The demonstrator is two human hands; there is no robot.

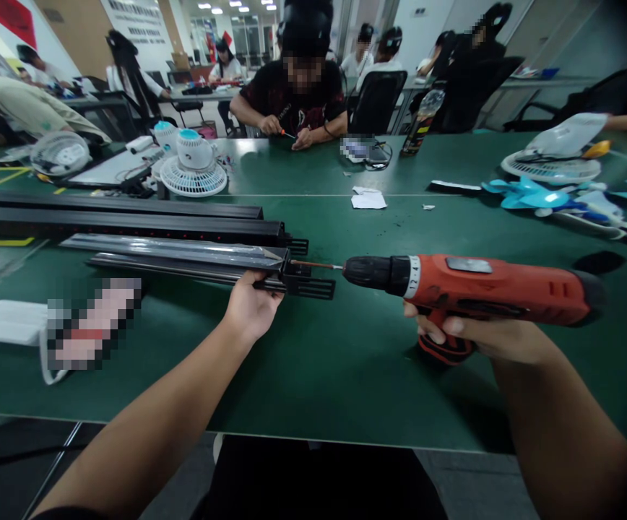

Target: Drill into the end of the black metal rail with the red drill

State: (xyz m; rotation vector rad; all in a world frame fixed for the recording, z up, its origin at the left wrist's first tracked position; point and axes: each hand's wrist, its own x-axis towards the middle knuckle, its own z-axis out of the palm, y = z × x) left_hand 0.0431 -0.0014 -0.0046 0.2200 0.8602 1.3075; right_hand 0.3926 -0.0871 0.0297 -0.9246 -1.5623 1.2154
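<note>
My right hand [454,332] is wrapped round the handle of an orange and black cordless drill [503,285], which points left. A long thin bit [318,265] runs from its chuck to the end of a long black metal bar [205,261]. Around that end, my left hand [253,309] is closed with the thumb on top. A black slotted bracket [310,286] sticks out just past my left fingers. Whether the bit's tip touches a screw is hidden at the bar's end.
More black bars [129,220] lie behind on the green table [346,383]. A blurred pink item [97,325] lies at left. White fan parts [194,173] stand farther back, and blue fan blades [530,193] lie at right. Across the table sits a person [297,94] holding a screwdriver.
</note>
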